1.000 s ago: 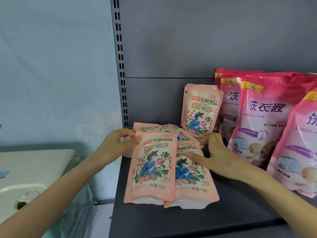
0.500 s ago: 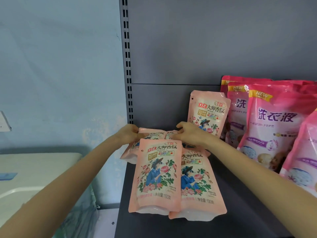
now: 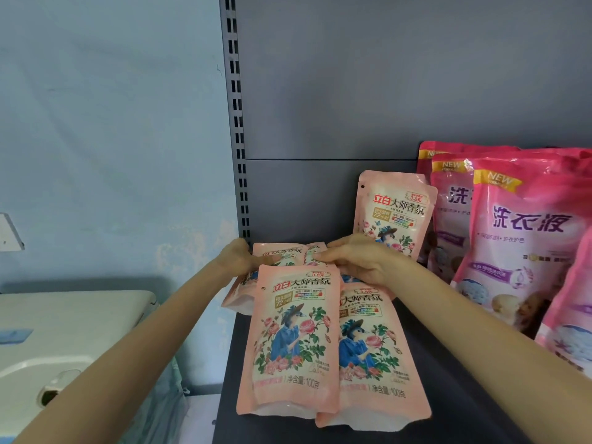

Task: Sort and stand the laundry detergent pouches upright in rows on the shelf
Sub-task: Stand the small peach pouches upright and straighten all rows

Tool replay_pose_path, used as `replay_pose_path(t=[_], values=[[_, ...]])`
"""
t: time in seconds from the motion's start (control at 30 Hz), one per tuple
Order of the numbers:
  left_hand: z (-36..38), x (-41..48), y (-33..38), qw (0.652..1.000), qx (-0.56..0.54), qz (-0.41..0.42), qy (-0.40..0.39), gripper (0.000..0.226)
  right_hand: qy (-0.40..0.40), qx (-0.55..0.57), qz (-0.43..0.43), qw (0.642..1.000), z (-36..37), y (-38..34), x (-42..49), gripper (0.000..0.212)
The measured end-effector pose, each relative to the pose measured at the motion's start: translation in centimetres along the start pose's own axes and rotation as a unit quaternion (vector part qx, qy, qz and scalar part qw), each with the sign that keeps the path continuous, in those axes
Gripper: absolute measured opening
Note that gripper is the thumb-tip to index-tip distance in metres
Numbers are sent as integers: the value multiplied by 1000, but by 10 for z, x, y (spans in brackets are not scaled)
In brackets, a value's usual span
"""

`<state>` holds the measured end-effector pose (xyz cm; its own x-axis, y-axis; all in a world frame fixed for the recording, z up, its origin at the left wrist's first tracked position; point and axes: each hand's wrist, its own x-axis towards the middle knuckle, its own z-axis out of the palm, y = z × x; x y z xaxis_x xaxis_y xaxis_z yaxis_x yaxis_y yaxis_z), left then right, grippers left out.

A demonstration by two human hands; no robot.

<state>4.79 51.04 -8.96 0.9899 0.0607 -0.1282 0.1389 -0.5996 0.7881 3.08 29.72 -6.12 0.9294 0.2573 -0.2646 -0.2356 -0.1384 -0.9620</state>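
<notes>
glossy, soft peach pouches: we count two front pouches [image 3: 290, 341] lying flat, overlapping, on the dark matte shelf [image 3: 464, 405]. at least two rear pouches [image 3: 282, 253] lie flat behind. one upright pouch [image 3: 392, 216] stands beside four big pink pouches [image 3: 525, 238]. our left hand [image 3: 238, 261] pinches a rear pouch's edge. our right hand [image 3: 358, 261] curves over them, and we cannot tell its grip.

soft, fairly dim light with a cool bluish cast lies evenly over the wall [image 3: 112, 123] and grey back panel [image 3: 384, 75], leaving only a faint dark band of shadow low on the wall. the glossy pouches [image 3: 528, 219] carry a mild sheen. wide-angle distortion bends the upright [image 3: 235, 123] and stretches the forearms [image 3: 128, 363] at the lower corners, where detail turns soft.
</notes>
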Motion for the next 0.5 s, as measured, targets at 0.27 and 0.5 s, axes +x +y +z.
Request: replay_pose_path(t=[0.27, 0.5], values=[[-10, -18, 4, 991, -128, -39, 7, 46, 20, -25, -21, 999, 7, 3, 5, 51], [-17, -23, -4, 969, -244, -42, -17, 38, 38, 39, -54, 997, 8, 6, 1, 55]])
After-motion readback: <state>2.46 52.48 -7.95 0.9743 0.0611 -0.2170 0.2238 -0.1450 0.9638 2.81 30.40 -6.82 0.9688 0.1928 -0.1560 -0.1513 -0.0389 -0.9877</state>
